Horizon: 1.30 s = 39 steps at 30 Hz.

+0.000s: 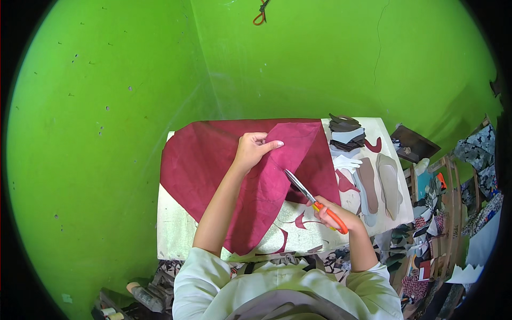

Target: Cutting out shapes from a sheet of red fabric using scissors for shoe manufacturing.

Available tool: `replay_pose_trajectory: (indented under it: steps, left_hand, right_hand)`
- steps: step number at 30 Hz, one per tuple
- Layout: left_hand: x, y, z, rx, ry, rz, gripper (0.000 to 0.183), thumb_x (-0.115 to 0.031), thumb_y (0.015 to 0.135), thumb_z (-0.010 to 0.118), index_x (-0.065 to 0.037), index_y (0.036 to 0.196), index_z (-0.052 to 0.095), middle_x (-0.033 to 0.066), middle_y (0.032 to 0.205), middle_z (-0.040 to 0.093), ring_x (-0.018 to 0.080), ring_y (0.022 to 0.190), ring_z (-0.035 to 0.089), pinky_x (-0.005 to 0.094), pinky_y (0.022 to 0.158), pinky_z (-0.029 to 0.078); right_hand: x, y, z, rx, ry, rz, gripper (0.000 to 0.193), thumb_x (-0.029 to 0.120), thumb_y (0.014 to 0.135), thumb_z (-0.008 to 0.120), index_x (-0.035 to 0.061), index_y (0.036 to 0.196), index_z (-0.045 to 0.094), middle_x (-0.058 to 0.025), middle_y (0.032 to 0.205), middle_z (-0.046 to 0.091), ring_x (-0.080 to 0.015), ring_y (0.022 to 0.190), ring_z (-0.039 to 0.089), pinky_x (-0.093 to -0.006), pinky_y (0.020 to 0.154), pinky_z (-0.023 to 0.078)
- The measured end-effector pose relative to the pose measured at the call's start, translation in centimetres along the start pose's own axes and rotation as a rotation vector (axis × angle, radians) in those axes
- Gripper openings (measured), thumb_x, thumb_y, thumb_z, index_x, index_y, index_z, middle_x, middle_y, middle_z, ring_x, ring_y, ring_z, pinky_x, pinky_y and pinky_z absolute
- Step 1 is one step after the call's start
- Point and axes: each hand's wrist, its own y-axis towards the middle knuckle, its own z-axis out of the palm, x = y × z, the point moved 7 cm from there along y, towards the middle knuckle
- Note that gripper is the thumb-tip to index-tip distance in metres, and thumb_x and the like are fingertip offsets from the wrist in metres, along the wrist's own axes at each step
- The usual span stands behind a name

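A large maroon sheet of fabric [200, 157] is spread over a pale table [173, 234], with one part folded up and showing a lighter pink-red side with faint drawn lines. My left hand [255, 150] pinches this raised part near its top, thumb on the face toward me. In my right hand [336, 212] is a pair of scissors [301, 186] with orange handles. The blades point up and left, their tips at the lighter side of the fabric. Whether the blades are apart is too small to tell. Maroon offcuts [300, 220] lie below the scissors.
On the table's right side are a stack of dark cut pieces [345, 132], a brown sole-shaped piece [368, 184] and grey sole-shaped pieces [389, 184]. Green walls [128, 106] stand behind and left. Scraps and a wooden rack [452, 208] crowd the right.
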Motion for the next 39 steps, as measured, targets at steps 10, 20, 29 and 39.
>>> replay_pose_trajectory:
  steps: [10, 20, 29, 39]
  left_hand:
    - [-1.3, -0.1, -0.1, 0.016, -0.094, 0.031, 0.013, -0.005, 0.073, 0.066, 0.003, 0.084, 0.064, 0.0063, 0.077, 0.064, 0.0093, 0.069, 0.059, 0.0218, 0.065, 0.047]
    - [-0.4, -0.3, 0.1, 0.023, -0.01, 0.005, 0.014, -0.008, 0.073, 0.067, 0.003, 0.082, 0.064, 0.005, 0.075, 0.063, 0.0074, 0.066, 0.056, 0.0209, 0.062, 0.045]
    - [-1.4, -0.4, -1.1, -0.118, 0.085, 0.073, 0.039, -0.022, 0.067, 0.074, -0.005, 0.047, 0.045, -0.008, 0.047, 0.03, 0.0033, 0.046, 0.025, 0.0241, 0.041, 0.02]
    - [-0.2, 0.4, -1.6, -0.151, -0.019, 0.056, 0.024, -0.017, 0.068, 0.073, -0.002, 0.057, 0.059, -0.0082, 0.048, 0.038, 0.0017, 0.046, 0.029, 0.0219, 0.041, 0.022]
  right_hand:
    - [-1.5, 0.7, -0.6, 0.073, -0.214, -0.058, 0.027, 0.018, 0.087, 0.042, 0.0029, 0.109, 0.04, -0.0085, 0.071, 0.047, -0.0163, 0.06, 0.047, -0.029, 0.058, 0.041]
    - [0.6, 3.0, 0.5, -0.116, -0.266, -0.224, 0.041, 0.036, 0.088, 0.039, 0.0011, 0.11, 0.037, -0.0016, 0.069, 0.042, -0.0095, 0.057, 0.042, -0.0211, 0.055, 0.039]
    - [0.7, 5.3, 1.4, -0.029, -0.145, -0.17, 0.04, 0.039, 0.089, 0.036, 0.0002, 0.099, 0.039, -0.0082, 0.066, 0.043, -0.0159, 0.057, 0.042, -0.0295, 0.055, 0.038]
    - [-0.7, 6.1, 1.4, -0.025, -0.224, -0.094, 0.072, 0.06, 0.084, 0.012, -0.0029, 0.106, 0.039, -0.0187, 0.077, 0.049, -0.0323, 0.066, 0.05, -0.0374, 0.065, 0.039]
